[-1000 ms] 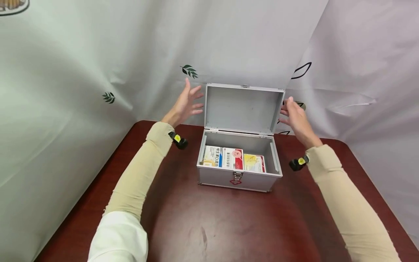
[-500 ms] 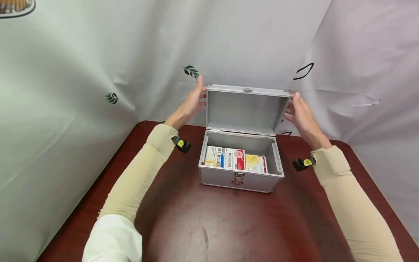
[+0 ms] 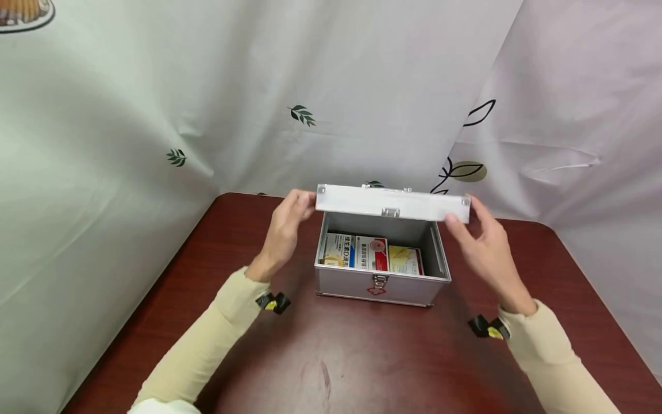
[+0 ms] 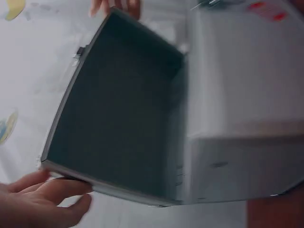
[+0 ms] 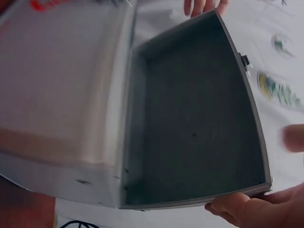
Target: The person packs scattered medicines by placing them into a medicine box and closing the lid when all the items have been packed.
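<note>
A silver metal case (image 3: 383, 287) with a small red emblem stands on the table, its hinged lid (image 3: 357, 201) tilted partway down over it. My left hand (image 3: 281, 236) holds the lid's left end, fingers bent against the corner. At the opposite end my right hand (image 3: 488, 250) grips the lid, thumb on the front side. Inside the case stand several medicine boxes: a white and blue box (image 3: 338, 250), a white and red box (image 3: 370, 253) and a yellow and white box (image 3: 405, 260). Both wrist views show the lid's dark inner side (image 4: 118, 109), blurred.
The dark red table (image 3: 383, 356) extends around the case. A pale cloth backdrop (image 3: 372, 86) with printed leaves hangs close behind and along both sides. A metal latch (image 3: 380, 280) sits on the case's front wall.
The lid has swung from upright down toward me. Both hands first closed in on its two ends, then came forward and lower with it. The case base stays in place.
</note>
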Available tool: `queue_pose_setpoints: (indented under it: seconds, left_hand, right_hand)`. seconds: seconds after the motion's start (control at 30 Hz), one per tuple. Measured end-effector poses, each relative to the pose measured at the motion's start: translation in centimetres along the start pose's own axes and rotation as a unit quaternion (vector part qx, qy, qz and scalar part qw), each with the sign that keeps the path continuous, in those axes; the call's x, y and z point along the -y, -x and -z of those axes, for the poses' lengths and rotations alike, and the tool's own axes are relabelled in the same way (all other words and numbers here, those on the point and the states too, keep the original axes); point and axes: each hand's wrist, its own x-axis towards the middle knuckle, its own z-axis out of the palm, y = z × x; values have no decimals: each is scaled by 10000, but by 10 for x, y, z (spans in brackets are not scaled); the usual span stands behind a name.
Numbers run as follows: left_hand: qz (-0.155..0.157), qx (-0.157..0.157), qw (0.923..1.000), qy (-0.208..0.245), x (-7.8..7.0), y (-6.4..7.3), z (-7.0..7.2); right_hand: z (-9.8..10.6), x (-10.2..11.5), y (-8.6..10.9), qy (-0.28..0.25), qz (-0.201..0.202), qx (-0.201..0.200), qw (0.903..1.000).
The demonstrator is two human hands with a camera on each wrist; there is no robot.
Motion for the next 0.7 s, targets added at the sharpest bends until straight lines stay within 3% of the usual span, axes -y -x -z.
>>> queue_pose_setpoints:
  seconds: [0.1, 0.23, 0.33, 0.47, 0.57, 0.7]
  left_hand:
    - [67, -240, 9997, 9, 2, 22, -7]
    - [37, -434, 9986, -305, 0, 44, -16]
    - [-330, -643, 9944, -767, 7, 55, -21]
    - [-931, -790, 9819, -1450, 34, 64, -25]
    - [-1255, -765, 9709, -1892, 52, 66, -28]
    - [-1653, -748, 9579, -2223, 59, 68, -31]
  right_hand:
    - [-5, -4, 21, -72, 153, -220, 9996]
    - [-12, -7, 44, -58, 356, -580, 9977]
    - [-16, -7, 56, -252, 458, -629, 9967]
    - [-21, -16, 63, -481, 608, -677, 9947]
    - [-24, -31, 63, -281, 959, -832, 9915]
    - [-28, -47, 63, 152, 1470, -979, 9842]
